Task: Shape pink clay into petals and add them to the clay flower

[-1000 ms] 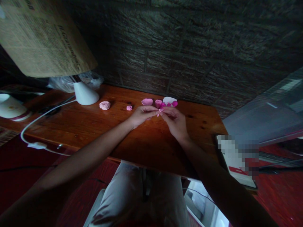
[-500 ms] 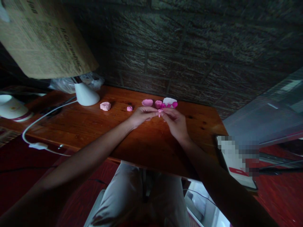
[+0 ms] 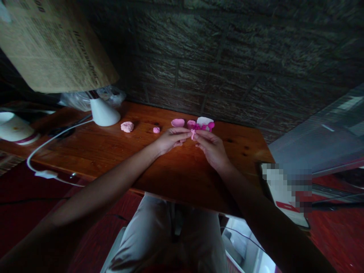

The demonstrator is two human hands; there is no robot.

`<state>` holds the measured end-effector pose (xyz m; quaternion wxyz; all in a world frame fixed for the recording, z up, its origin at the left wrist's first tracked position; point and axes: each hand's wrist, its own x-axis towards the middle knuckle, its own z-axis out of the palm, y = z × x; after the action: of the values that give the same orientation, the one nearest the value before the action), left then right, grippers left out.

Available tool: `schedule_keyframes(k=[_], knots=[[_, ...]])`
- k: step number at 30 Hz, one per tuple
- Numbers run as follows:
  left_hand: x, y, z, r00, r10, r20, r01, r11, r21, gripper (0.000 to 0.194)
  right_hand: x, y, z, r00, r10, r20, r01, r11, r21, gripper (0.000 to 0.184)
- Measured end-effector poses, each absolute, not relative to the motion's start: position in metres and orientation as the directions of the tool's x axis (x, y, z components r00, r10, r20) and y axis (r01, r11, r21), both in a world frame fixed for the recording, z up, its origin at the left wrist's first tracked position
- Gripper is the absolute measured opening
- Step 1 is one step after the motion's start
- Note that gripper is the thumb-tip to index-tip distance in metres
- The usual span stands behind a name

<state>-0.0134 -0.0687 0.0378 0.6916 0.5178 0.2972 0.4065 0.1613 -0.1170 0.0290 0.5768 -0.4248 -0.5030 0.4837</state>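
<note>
Both hands meet over the far middle of the worktop (image 3: 176, 170), pinching one small pink piece of clay (image 3: 193, 133) between them. The left hand (image 3: 170, 139) closes thumb and forefinger on it from the nine o'clock side, and the right hand (image 3: 212, 148) closes its fingertips on it from three o'clock. The piece sits just above the wood, at six o'clock from the row of finished bits.

To shape so small a piece well, I judge that light, even pressure from the fingertips serves best. Squeezing hard would flatten it or smear it onto the skin. Resting the wrists on the wood should steady the work.

The clay looks soft and matte, in two tones. A pale pink lump (image 3: 127, 126) lies rough and uneven toward ten o'clock, with a small pink ball (image 3: 156, 130) near it. A flat pale oval (image 3: 178, 122) sits at twelve o'clock from the left hand. Beside it is a cluster of brighter magenta pieces (image 3: 209, 125) on something white; their exact forms are too small to tell.

The worktop is glossy, reddish, knotted wood. A smooth white lamp base (image 3: 104, 113) stands at ten o'clock with a white cord (image 3: 51, 141) trailing off. The wall (image 3: 241, 68) behind is dark, rough brick.
</note>
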Motion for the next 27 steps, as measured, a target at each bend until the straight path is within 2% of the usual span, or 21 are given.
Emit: schedule_keyframes(k=[7, 14, 18, 24, 27], knots=[[-0.0125, -0.0681, 0.0359, 0.479, 0.878, 0.014, -0.193, 0.09, 0.977, 0.028, 0.1622, -0.1165, 0.0279, 0.027, 0.983, 0.182, -0.079, 0.183, -0.98, 0.028], [-0.0123, -0.0699, 0.0392, 0.442, 0.893, 0.085, -0.177, -0.006, 0.984, 0.034, 0.162, -0.1187, 0.0334, 0.009, 0.986, 0.168, -0.125, 0.168, -0.978, 0.026], [-0.0128, -0.0699, 0.0389, 0.431, 0.896, 0.105, -0.123, -0.057, 0.991, 0.033, 0.1628, -0.1182, 0.0341, 0.019, 0.975, 0.221, -0.015, 0.222, -0.975, 0.026], [-0.0147, -0.067, 0.0354, 0.42, 0.891, 0.174, -0.104, -0.144, 0.984, 0.032, 0.1628, -0.1196, 0.0353, 0.029, 0.91, 0.413, 0.162, 0.404, -0.9, 0.019], [-0.0164, -0.0658, 0.0359, 0.408, 0.884, 0.23, -0.109, -0.204, 0.973, 0.032, 0.1633, -0.121, 0.0351, 0.009, 0.906, 0.424, 0.199, 0.414, -0.888, 0.018]])
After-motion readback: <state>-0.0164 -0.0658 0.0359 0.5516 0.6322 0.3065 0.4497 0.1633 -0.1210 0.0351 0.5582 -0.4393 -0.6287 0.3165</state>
